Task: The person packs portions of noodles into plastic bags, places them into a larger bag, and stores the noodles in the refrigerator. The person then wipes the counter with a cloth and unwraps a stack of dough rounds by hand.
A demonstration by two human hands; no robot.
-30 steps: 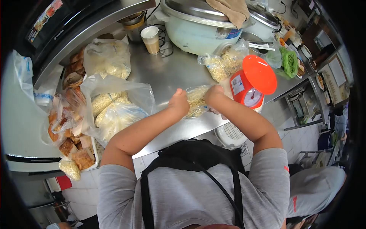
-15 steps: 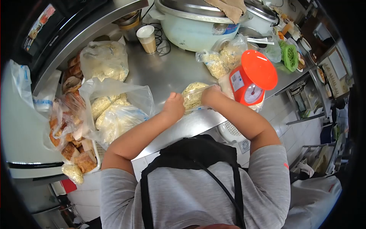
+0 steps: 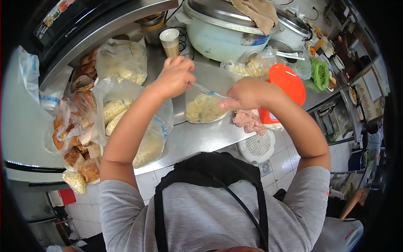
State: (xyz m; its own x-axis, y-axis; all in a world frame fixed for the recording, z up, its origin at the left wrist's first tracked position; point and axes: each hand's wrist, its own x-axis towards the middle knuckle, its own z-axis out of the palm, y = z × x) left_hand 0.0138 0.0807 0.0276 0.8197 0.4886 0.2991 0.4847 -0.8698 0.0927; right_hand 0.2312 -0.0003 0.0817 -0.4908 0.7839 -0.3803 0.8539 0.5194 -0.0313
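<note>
A clear plastic bag [image 3: 203, 110] with pale noodle-like shreds in its bottom hangs upright over the steel counter's front edge. Its top is stretched between my two hands. My left hand [image 3: 175, 76] pinches the upper left end, fingers closed. My right hand [image 3: 247, 95] grips the right side, thumb pressed along the bag. Behind that hand stands an orange kitchen scale [image 3: 287, 84], partly covered by my forearm. A pink cloth [image 3: 249, 122] lies just below the right hand. Left of my forearm, a large open plastic bag [image 3: 157, 126] holds more bags of the shreds.
Bread pieces in plastic [image 3: 77, 143] crowd the left end. A paper cup [image 3: 170, 42], a large lidded pot [image 3: 226, 35] and filled bags [image 3: 256, 67] stand at the back. Green produce in a bag [image 3: 320, 73] lies right. A white perforated stool [image 3: 257, 148] is below the edge.
Both hands have risen from the counter, the left one up and leftward, spreading the bag's top. The bag now hangs upright with its contents at the bottom. The pink cloth has come into view.
</note>
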